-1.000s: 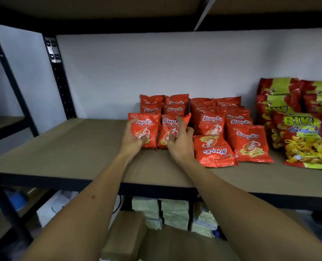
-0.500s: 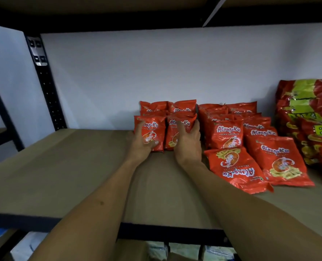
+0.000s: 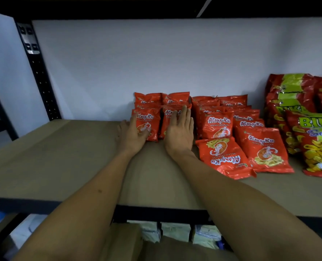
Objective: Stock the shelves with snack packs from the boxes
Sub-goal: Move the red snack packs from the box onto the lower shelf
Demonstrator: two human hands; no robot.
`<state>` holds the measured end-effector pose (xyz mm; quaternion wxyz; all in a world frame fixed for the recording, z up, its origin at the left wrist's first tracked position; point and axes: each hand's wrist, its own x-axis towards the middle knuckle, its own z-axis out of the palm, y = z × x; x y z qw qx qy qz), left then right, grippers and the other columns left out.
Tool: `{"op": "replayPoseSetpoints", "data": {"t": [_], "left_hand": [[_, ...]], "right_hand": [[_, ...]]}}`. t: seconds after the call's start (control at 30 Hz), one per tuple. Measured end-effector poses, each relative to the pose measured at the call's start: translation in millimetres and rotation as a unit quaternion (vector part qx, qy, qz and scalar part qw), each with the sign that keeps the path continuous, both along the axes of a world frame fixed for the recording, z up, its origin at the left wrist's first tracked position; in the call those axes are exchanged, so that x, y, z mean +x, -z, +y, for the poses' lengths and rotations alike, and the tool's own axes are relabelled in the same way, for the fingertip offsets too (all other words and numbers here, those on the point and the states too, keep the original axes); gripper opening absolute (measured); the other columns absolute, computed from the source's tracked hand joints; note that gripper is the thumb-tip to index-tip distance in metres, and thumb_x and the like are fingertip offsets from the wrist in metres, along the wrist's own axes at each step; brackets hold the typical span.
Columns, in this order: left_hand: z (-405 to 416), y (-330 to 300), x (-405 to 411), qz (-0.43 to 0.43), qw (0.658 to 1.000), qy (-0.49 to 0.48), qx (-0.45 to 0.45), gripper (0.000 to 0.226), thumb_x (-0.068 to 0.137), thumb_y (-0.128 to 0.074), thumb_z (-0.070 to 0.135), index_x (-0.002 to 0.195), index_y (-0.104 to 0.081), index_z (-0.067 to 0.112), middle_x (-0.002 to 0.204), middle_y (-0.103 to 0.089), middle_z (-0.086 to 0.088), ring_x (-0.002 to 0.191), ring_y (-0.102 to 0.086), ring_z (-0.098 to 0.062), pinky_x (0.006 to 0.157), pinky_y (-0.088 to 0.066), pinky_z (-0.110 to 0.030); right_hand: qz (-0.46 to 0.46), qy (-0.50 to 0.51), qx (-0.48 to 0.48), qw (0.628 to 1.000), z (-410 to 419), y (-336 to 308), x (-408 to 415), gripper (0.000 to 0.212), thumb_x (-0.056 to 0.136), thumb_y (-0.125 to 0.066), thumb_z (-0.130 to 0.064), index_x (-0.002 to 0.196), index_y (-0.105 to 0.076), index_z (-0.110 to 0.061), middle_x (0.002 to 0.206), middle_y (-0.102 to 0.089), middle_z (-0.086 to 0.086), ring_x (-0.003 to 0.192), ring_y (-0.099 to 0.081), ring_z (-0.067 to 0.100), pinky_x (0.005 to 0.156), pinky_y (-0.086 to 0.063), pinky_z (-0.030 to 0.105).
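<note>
on the middle shelf (image 3: 66, 157), two front prawn cracker packs stand upright against the rows behind.

my left hand (image 3: 135, 134) curls round the left pack (image 3: 147, 122), thumb on its face; my right hand (image 3: 179, 132) lies flat, fingers straight, on the right pack (image 3: 168, 117). both packs' long axes run up. bare board opens leftward and toward me; more packs (image 3: 217, 127) crowd just beside on the right.

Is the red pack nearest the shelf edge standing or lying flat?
Lying flat. The front red pack shows its whole face upward on the shelf, print upside down, while the packs behind it stand upright.
</note>
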<state>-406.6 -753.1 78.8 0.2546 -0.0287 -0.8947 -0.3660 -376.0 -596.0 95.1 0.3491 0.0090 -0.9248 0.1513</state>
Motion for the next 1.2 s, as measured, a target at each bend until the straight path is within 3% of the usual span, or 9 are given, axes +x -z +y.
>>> {"op": "replayPoseSetpoints", "data": {"t": [0.23, 0.33, 0.43, 0.6, 0.67, 0.8, 0.97, 1.07, 1.2], "left_hand": [[25, 6, 53, -0.055, 0.990, -0.021, -0.130, 0.061, 0.081, -0.056, 0.040, 0.137, -0.037, 0.025, 0.131, -0.042, -0.017, 0.126, -0.036, -0.037, 0.103, -0.037, -0.053], [31, -7, 90, -0.061, 0.971, -0.030, -0.227, 0.048, 0.087, -0.054, 0.031, 0.132, -0.043, 0.020, 0.128, -0.050, -0.017, 0.125, -0.037, -0.036, 0.100, -0.036, -0.050], [31, -29, 134, -0.043, 0.957, -0.032, -0.284, 0.034, 0.090, -0.049, 0.032, 0.121, -0.058, 0.022, 0.117, -0.063, -0.012, 0.115, -0.052, -0.034, 0.095, -0.037, -0.046], [29, -7, 211, 0.129, 0.965, -0.081, -0.215, 0.032, 0.095, -0.039, 0.028, 0.093, -0.069, 0.016, 0.099, -0.070, -0.007, 0.098, -0.060, -0.029, 0.080, -0.034, -0.037], [26, 15, 232, 0.198, 0.958, -0.081, -0.191, 0.034, 0.095, -0.041, 0.028, 0.116, -0.064, 0.016, 0.125, -0.062, -0.007, 0.122, -0.052, -0.026, 0.099, -0.033, -0.043], [32, 81, 280, 0.144, 0.977, -0.033, -0.150, 0.063, 0.087, -0.054, 0.020, 0.147, -0.037, 0.017, 0.160, -0.016, -0.012, 0.149, -0.011, -0.028, 0.115, -0.023, -0.045], [51, 209, 359, -0.067, 0.993, 0.035, -0.088, 0.045, 0.082, -0.057, 0.003, 0.125, -0.060, 0.017, 0.129, -0.055, -0.009, 0.120, -0.053, -0.029, 0.102, -0.045, -0.041], [65, 251, 393, -0.242, 0.969, 0.023, -0.050, 0.031, 0.084, -0.055, 0.005, 0.109, -0.069, 0.017, 0.107, -0.069, -0.008, 0.099, -0.065, -0.028, 0.085, -0.049, -0.032], [69, 300, 422, -0.358, 0.929, 0.089, -0.040, 0.020, 0.084, -0.053, 0.009, 0.086, -0.069, 0.022, 0.086, -0.072, -0.015, 0.082, -0.068, -0.033, 0.070, -0.053, -0.034]], "right_hand": [[-0.004, -0.101, 0.011, 0.995, 20, 4, 36, 0.052, 0.093, -0.044, -0.008, 0.144, -0.038, 0.002, 0.154, -0.030, 0.024, 0.145, -0.023, 0.036, 0.120, -0.013, 0.041], [-0.020, -0.151, -0.030, 0.988, 20, -2, 68, 0.041, 0.093, -0.045, -0.012, 0.132, -0.048, -0.003, 0.124, -0.059, 0.022, 0.112, -0.057, 0.040, 0.090, -0.048, 0.044], [-0.025, -0.173, -0.035, 0.984, 17, -15, 99, 0.032, 0.093, -0.045, -0.019, 0.123, -0.054, -0.009, 0.104, -0.066, 0.020, 0.092, -0.062, 0.040, 0.075, -0.049, 0.041], [-0.026, -0.198, -0.021, 0.980, 26, -14, 165, 0.035, 0.091, -0.048, -0.022, 0.122, -0.063, -0.013, 0.101, -0.072, 0.016, 0.093, -0.065, 0.037, 0.079, -0.053, 0.042], [0.047, -0.220, 0.018, 0.974, 31, -2, 192, 0.033, 0.088, -0.050, -0.015, 0.115, -0.068, -0.011, 0.106, -0.072, 0.012, 0.099, -0.065, 0.035, 0.086, -0.052, 0.040], [0.082, -0.257, -0.009, 0.963, 43, 62, 249, 0.042, 0.084, -0.052, -0.006, 0.124, -0.063, -0.009, 0.147, -0.046, 0.011, 0.142, -0.033, 0.026, 0.117, -0.025, 0.040], [-0.222, -0.172, -0.194, 0.940, 87, 187, 332, 0.045, 0.091, -0.054, -0.002, 0.134, -0.057, -0.015, 0.134, -0.059, 0.008, 0.116, -0.058, 0.015, 0.099, -0.047, 0.027], [-0.398, -0.006, -0.293, 0.869, 118, 273, 385, 0.030, 0.091, -0.059, -0.014, 0.120, -0.065, -0.009, 0.106, -0.070, 0.014, 0.100, -0.066, 0.030, 0.081, -0.051, 0.033], [-0.539, 0.123, -0.391, 0.736, 133, 327, 421, 0.049, 0.090, -0.066, -0.029, 0.125, -0.056, 0.004, 0.128, -0.058, 0.021, 0.118, -0.056, 0.035, 0.081, -0.040, 0.026]]}}
